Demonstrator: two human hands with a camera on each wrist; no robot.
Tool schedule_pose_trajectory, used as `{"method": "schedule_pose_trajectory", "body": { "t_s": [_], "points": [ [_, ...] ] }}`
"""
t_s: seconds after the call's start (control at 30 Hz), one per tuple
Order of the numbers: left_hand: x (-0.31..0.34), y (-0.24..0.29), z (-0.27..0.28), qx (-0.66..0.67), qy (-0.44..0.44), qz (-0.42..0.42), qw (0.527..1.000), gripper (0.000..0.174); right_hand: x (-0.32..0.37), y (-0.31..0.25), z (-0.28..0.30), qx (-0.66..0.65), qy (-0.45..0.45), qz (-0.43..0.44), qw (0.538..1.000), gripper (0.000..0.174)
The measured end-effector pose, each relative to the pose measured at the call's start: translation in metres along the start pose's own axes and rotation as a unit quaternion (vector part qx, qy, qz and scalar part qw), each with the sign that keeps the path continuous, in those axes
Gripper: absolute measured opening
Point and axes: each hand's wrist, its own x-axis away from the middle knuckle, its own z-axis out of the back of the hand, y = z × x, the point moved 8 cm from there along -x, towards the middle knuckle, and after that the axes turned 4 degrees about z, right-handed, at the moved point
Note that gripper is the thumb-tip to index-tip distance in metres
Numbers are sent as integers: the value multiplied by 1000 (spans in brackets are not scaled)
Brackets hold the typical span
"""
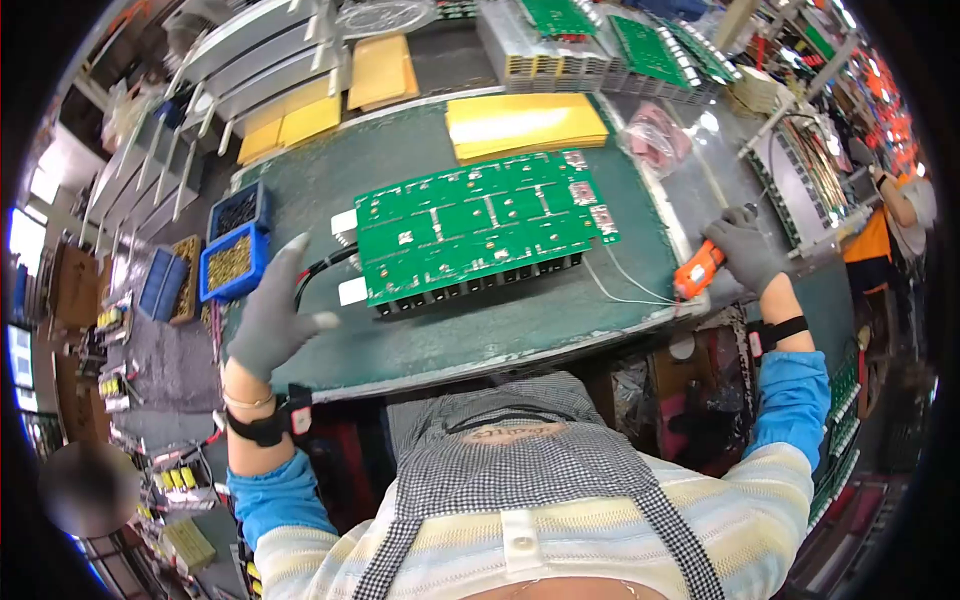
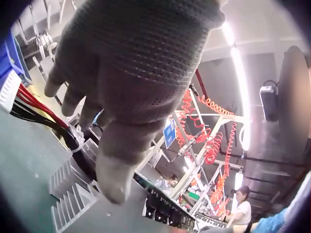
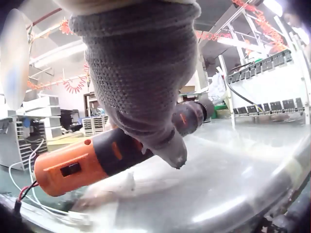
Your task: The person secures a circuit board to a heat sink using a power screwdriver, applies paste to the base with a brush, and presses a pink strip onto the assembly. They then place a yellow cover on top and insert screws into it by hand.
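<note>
My right hand (image 1: 745, 250), in a grey glove, grips an orange and black electric screwdriver (image 3: 68, 167) at the right edge of the bench. Thin wires trail from the tool's rear end toward the board. A large green circuit board (image 1: 470, 225), with black parts along its underside, lies mid-bench. To its left my gloved left hand (image 1: 272, 318) hovers with nothing in it, fingers extended and thumb apart. Red and black cables (image 2: 43, 114) run from the board's left side past this hand. Finned metal heat sinks (image 2: 73, 206) show under the board in the left wrist view.
Two blue bins, one with brass-coloured small parts (image 1: 228, 264) and one with dark parts (image 1: 238, 210), stand left of the board. Yellow sheets (image 1: 525, 122) lie behind it. Stacked metal parts and more green boards (image 1: 648, 50) stand farther back. A pink bundle (image 1: 655, 138) lies back right.
</note>
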Motion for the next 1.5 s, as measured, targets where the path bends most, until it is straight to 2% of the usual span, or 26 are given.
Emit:
{"method": "schedule_pose_trajectory", "body": {
  "t_s": [0.07,0.17,0.27,0.33,0.5,0.6,0.63,0.73,0.87,0.9,0.93,0.97,1.03,1.07,1.1,1.13,1.17,1.2,1.27,1.3,1.33,1.37,1.4,1.43,1.47,1.5],
  "points": [
    [-4,8,-13,-106,-51,-27,993,116,-1,10,-8,32,-25,-10,999,31],
    [-13,0,-25,-56,-73,4,996,131,-17,20,-21,81,-95,-28,992,40],
    [-23,-3,-32,-18,-64,5,998,138,-59,-19,31,-109,69,-37,991,45],
    [-28,-10,-39,32,-72,5,997,139,-84,-55,56,-116,186,47,975,54],
    [-39,-19,-57,60,-116,-36,991,137,-143,-114,72,-145,258,177,939,46],
    [-47,-21,-70,256,-177,-12,950,132,-154,-117,64,-111,283,205,930,39],
    [-48,-27,-71,223,-175,3,959,125,-154,-119,62,-81,293,212,929,34],
    [-51,-29,-73,255,-184,-3,949,124,-153,-121,56,-74,302,205,928,34],
    [-48,-35,-65,274,-232,70,931,120,-148,-120,67,-146,278,161,936,35],
    [-52,-31,-61,334,-197,-1,922,115,-142,-118,80,-259,307,165,901,33],
    [-45,-28,-61,388,-238,-2,890,108,-144,-115,86,-348,285,130,883,28],
    [-33,-44,-73,471,-273,65,837,105,-149,-105,73,-405,237,88,879,27],
    [-19,-48,-88,548,-251,211,770,106,-148,-95,47,-510,123,-27,851,27],
    [-15,-47,-100,585,-210,285,730,110,-146,-105,52,-552,136,13,823,28],
    [-9,-46,-108,608,-209,330,691,117,-141,-109,48,-558,137,-3,818,28],
    [15,-34,-96,576,-379,327,647,118,-135,-117,45,-564,139,-17,814,28],
    [27,-47,-113,608,-412,390,555,121,-130,-123,33,-629,88,-94,767,29],
    [27,-47,-112,582,-438,362,582,122,-131,-120,8,-648,76,-78,754,30],
    [16,-33,-93,528,-373,351,677,125,-131,-116,-42,-689,-13,-116,716,28],
    [11,-39,-96,534,-408,304,675,121,-131,-123,-40,-700,-25,-124,703,27],
    [12,-47,-94,514,-375,300,711,118,-131,-129,-35,-710,-33,-136,691,26],
    [8,-48,-92,488,-349,281,749,116,-133,-135,-30,-753,-62,-103,647,25],
    [-11,-43,-93,458,-329,241,790,114,-131,-133,-53,-889,-47,-90,447,29],
    [-29,-46,-98,483,-257,197,814,110,-133,-125,-39,-575,-4,-11,818,36],
    [-30,-46,-95,474,-278,204,810,110,-132,-123,-14,-459,91,20,884,34],
    [-29,-45,-93,466,-299,211,806,109,-134,-120,-29,-417,28,6,909,24]
  ]
}}
